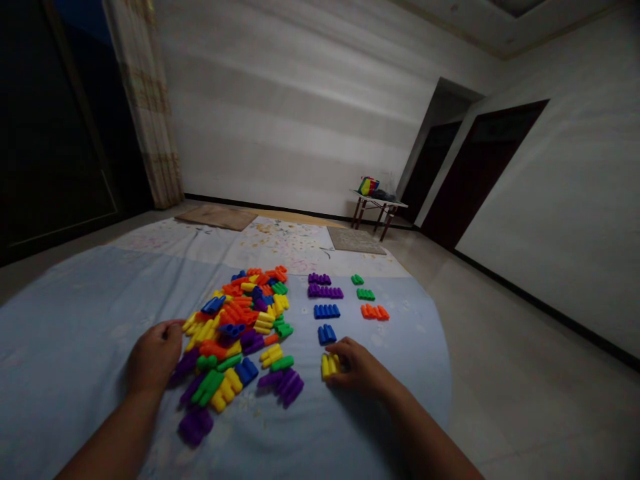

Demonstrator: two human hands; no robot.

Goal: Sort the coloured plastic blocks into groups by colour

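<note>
My right hand (363,370) is closed around the right end of a yellow toy block (327,366), its thumb and fingertips on either side. This block lies at the near end of a column with two blue blocks (327,311) and two purple blocks (325,292). At the left edge of a heaped pile of colourful plastic blocks (240,313), my left hand (155,357) rests with its fingers curled, close to some yellow pieces. Whatever those fingers hold, if anything, is hidden. Green blocks (365,294) and an orange block (375,312) form another column farther right.
A pale blue sheet (395,413) with a floral far end covers the surface. Loose purple blocks (195,427) lie at the near side of the pile. Two mats (356,241) lie at the far edge. Beyond, a small table (377,202) stands by the wall.
</note>
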